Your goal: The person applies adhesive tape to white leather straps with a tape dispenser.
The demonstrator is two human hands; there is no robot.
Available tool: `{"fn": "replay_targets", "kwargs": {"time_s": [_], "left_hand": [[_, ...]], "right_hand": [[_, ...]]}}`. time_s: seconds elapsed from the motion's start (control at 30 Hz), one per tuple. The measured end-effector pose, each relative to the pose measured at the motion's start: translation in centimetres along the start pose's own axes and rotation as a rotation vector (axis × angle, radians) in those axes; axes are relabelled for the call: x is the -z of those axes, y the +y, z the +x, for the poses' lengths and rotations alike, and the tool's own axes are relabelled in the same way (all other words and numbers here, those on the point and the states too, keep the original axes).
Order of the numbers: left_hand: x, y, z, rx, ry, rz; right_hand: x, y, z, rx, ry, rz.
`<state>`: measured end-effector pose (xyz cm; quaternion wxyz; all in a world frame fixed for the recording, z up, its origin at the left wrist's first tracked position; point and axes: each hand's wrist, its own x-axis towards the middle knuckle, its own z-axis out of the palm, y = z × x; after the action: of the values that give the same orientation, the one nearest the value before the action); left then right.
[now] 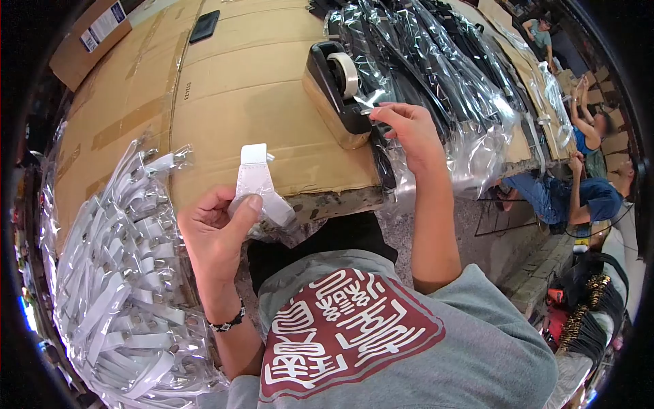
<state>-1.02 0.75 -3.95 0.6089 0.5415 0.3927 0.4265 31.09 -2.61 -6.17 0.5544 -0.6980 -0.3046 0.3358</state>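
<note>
My left hand (pixel 221 232) is closed, thumb and fingers gripping a white belt (pixel 257 178) near the front edge of the cardboard-covered table. The belt's folded, stitched end points up and away from me. My right hand (pixel 409 129) pinches the free end of clear tape (pixel 364 105) at the front of a black tape dispenser (pixel 338 95). A roll of tape (pixel 344 75) sits in the dispenser. To the left of my left hand lies a heap of white belts (pixel 129 286) in clear plastic sleeves.
Black belts in clear plastic (pixel 422 61) cover the table's right side. A dark flat object (pixel 205 26) lies farther back, and a cardboard box (pixel 88 41) stands at the back left. Other people (pixel 586 136) sit at the right, beyond the table.
</note>
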Motion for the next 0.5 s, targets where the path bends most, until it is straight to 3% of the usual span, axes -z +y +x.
{"fn": "replay_targets", "kwargs": {"time_s": [0.33,0.43,0.5], "left_hand": [[0.1,0.0,-0.3,0.014,0.015,-0.002],[-0.2,-0.1,-0.1,0.022,0.009,-0.01],[-0.2,-0.3,-0.1,0.03,0.006,-0.007]], "right_hand": [[-0.5,0.9,-0.5,-0.029,0.027,0.016],[-1.0,0.9,-1.1,0.008,0.065,-0.002],[-1.1,2.2,-0.6,0.158,0.095,-0.136]]}}
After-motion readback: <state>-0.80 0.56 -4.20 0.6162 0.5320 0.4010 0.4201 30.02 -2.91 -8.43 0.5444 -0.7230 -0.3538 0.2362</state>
